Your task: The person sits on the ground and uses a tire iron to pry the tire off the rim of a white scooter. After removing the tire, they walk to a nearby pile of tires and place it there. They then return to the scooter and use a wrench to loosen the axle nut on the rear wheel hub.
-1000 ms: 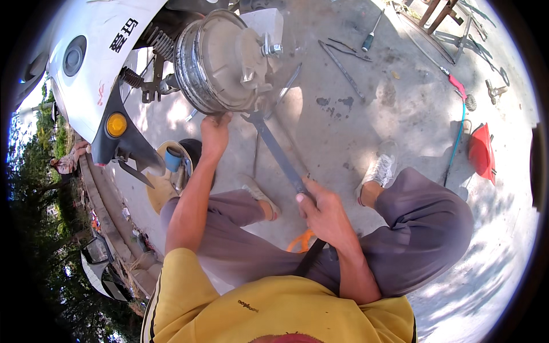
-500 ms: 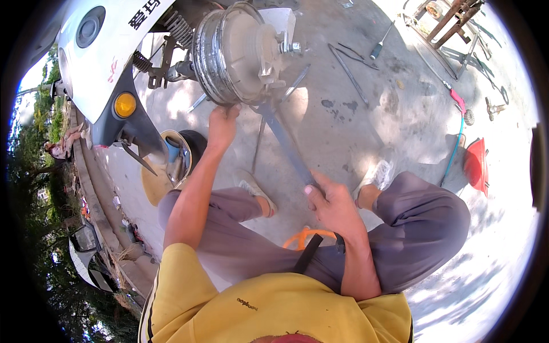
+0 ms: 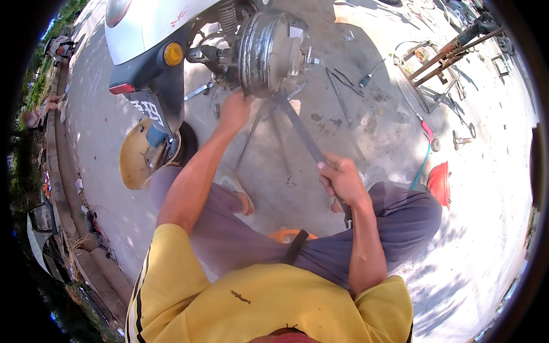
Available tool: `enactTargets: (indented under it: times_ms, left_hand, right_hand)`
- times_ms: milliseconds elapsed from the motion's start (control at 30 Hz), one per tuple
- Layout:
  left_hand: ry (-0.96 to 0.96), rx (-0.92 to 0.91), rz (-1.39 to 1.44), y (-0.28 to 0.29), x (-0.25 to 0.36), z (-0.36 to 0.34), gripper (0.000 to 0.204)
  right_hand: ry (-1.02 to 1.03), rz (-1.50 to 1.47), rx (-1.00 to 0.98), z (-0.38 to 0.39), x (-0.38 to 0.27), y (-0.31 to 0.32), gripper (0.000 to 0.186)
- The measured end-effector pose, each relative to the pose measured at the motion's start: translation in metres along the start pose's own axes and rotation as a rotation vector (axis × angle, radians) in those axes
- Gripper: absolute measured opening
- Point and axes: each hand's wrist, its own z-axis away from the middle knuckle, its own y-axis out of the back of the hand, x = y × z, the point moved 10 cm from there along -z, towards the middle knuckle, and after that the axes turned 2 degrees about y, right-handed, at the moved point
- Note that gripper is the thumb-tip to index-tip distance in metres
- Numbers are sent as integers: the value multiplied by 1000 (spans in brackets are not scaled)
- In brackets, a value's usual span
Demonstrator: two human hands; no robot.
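Now the right hand (image 3: 345, 180) grips a long grey wrench (image 3: 303, 131), 1 end up at the wheel hub (image 3: 274, 57), mounted by the edge of the white vehicle (image 3: 154, 26); left hand (image 3: 234, 111) at the hub's underside, grasping or not, can't tell.

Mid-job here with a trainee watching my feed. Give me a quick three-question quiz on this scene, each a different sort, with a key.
1. Which holds the long flat wrench: the left grip or the right grip?
2. True or false: the yellow basin is in the left half of the picture and the red bowl-shaped thing in the right half.
3. Where is the left grip?
A) At the lower edge of the metal wheel
B) Inside the yellow basin
C) On the red bowl-shaped thing

Key: 1. The right grip. 2. True. 3. A.
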Motion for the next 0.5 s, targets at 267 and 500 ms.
enactTargets:
  times_ms: [267,500]
  left_hand:
    - [-34,31,-6,-2,-6,-6,33]
    - [-48,46,-27,-4,-8,-10,33]
  right_hand:
    - [2,29,94,25,-22,-39,37]
    - [-3,-13,77,14,1,-34,46]
